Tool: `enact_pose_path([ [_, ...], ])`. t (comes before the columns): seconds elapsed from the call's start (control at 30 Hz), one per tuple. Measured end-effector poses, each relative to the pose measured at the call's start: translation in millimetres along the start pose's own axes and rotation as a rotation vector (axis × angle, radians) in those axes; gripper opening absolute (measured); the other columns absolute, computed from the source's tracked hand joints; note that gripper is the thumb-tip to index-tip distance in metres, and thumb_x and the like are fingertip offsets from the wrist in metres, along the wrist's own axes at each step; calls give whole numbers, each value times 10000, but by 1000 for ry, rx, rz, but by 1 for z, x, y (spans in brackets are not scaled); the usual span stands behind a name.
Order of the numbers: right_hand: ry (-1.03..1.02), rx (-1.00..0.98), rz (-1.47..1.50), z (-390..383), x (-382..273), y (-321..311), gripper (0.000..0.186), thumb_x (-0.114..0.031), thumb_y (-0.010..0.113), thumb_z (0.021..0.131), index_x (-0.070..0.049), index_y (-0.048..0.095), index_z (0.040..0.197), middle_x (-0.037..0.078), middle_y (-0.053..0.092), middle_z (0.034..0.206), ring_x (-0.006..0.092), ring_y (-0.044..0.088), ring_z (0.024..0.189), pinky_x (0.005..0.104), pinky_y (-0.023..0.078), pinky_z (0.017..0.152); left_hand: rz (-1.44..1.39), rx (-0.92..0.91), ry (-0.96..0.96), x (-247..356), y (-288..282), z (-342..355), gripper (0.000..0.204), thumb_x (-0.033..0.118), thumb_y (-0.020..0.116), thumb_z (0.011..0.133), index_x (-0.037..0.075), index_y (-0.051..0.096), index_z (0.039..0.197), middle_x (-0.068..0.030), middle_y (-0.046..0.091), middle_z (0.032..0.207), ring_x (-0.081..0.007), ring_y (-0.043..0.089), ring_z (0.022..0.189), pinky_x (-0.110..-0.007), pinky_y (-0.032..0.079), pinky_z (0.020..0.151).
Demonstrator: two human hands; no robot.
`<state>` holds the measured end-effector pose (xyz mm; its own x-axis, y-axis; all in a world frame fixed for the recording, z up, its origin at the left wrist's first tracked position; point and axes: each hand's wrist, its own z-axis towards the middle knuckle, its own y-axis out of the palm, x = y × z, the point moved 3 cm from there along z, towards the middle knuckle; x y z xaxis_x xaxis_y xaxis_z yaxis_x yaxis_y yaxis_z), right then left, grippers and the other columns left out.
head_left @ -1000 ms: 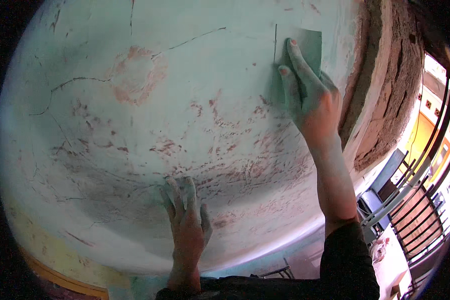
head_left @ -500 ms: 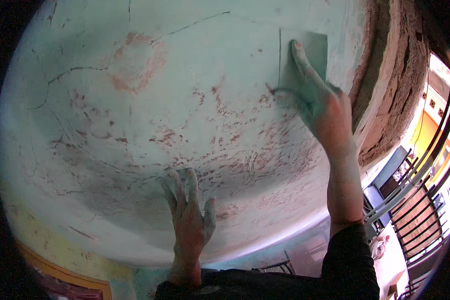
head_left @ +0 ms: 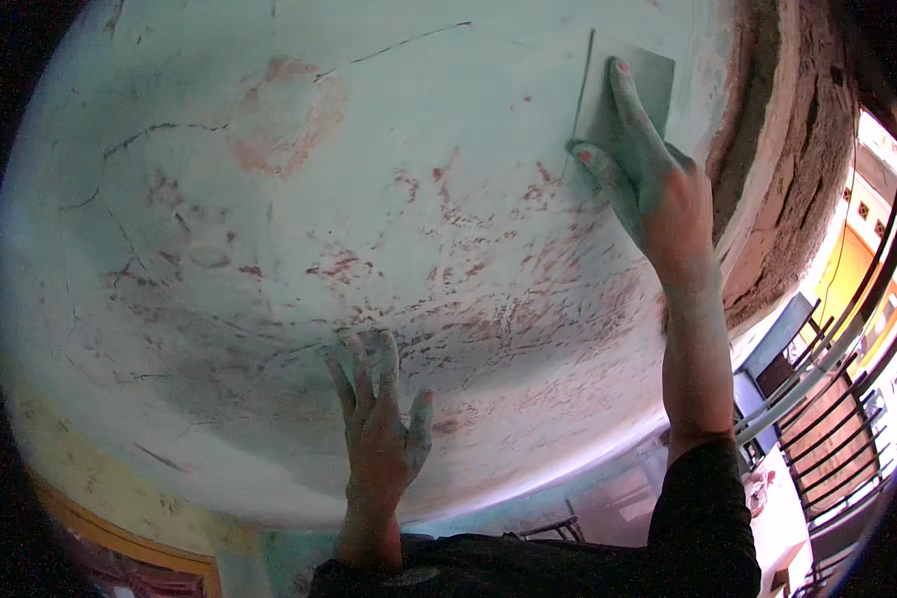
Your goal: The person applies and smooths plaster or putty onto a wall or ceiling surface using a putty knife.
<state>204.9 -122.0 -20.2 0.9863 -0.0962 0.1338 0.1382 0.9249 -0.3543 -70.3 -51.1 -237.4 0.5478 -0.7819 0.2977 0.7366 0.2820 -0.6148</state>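
My right hand (head_left: 663, 199) is raised at the upper right, pressing a thin rectangular grey-green sheet (head_left: 654, 85) against the pale green plastered wall (head_left: 399, 120). One finger lies along the sheet's face and the thumb sits by its lower left corner; the other fingers are hidden. Whether it is sandpaper or a scraper, I cannot make out. Lower down, left of centre, my left hand (head_left: 379, 424) rests on the wall with fingers spread, holding nothing. Pale dust coats both hands.
Reddish scuffs and thin cracks mark the wall, with a round worn patch (head_left: 289, 115) at upper left. A rough, broken plaster edge (head_left: 787, 169) runs down the right. Beyond it stand black railings (head_left: 832, 439). An orange-brown frame (head_left: 130, 533) shows at lower left.
My right hand and the sheet have moved a little up and to the right, and the sheet has tilted. The left hand remains on the wall in nearly the same place.
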Motion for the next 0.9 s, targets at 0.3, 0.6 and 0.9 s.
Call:
enact_pose_path([
  [0.3,4,134,-38,10,-9,-9,736,-549,687,858,-317,425,1506,222,681,737,429,679,701,495,531,567,-9,-66,-90,1,4,-1,713,303,575,989,54,254,1574,-279,144,1625,-575,28,1471,-638,94,1192],
  [0.6,-71,75,-149,1,4,-8,733,-535,670,873,-317,401,1519,212,708,796,421,680,698,487,548,590,34,-31,-53,3,3,1,780,331,638,950,59,259,1575,-278,123,1632,-557,39,1480,-637,117,1190],
  [0.9,13,-93,-75,10,-9,-12,608,-316,755,867,-125,553,1408,152,679,1189,409,664,840,376,564,663,1,-23,-61,3,1,1,787,288,690,923,85,289,1570,-266,181,1623,-531,60,1490,-617,118,1200],
])
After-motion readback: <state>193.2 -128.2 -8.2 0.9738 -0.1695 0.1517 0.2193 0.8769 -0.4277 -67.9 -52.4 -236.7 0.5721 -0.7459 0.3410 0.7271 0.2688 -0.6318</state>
